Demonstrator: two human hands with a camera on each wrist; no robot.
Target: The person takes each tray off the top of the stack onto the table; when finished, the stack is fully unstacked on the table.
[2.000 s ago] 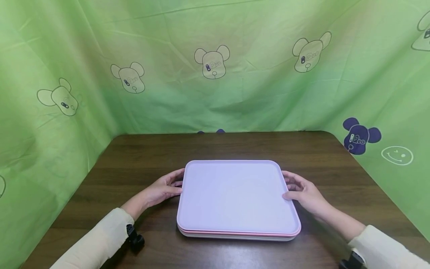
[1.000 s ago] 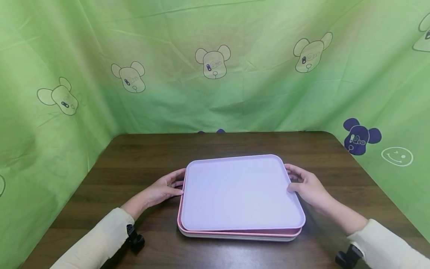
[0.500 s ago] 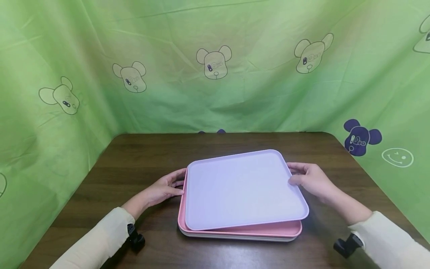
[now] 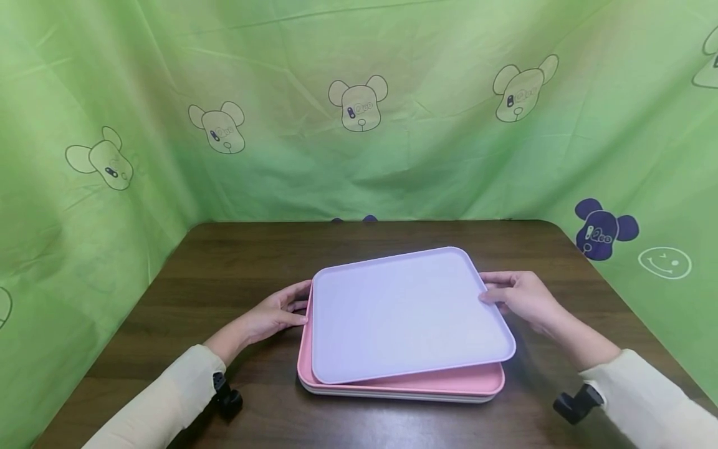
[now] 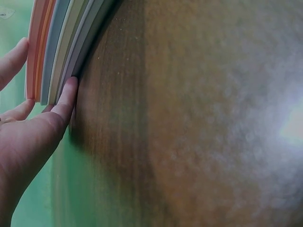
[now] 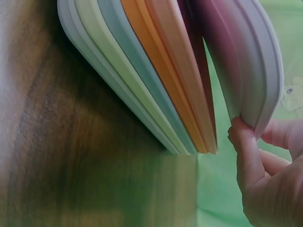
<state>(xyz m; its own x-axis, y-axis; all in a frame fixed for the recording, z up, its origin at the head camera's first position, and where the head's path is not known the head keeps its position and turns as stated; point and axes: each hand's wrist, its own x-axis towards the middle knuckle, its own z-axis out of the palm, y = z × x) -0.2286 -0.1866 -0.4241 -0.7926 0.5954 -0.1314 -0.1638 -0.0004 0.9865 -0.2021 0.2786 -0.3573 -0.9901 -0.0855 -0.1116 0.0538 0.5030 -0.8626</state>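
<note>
A lavender tray [image 4: 412, 318] sits on top of a stack, its right side lifted and its left side low. My right hand [image 4: 524, 299] pinches its right rim, thumb on top and fingers underneath. Below it shows a pink tray [image 4: 449, 380]. In the right wrist view an orange tray [image 6: 154, 52], a blue tray [image 6: 129, 47] and a pale green tray [image 6: 111, 47] lie lower in the pile, with a wedge-shaped gap under the lavender one. At the stack's left side, my left hand [image 4: 269, 318] touches the edges with extended fingers.
The stack stands on a dark brown wooden table [image 4: 252, 249]. A green curtain [image 4: 426, 162] with bear-head prints surrounds the table at the back and sides. Black wrist-worn devices hang from both cream sleeves.
My right hand has raised the lavender tray's right side and shifted it slightly right, uncovering part of the pink tray. My left hand has stayed at the stack's left edge.
</note>
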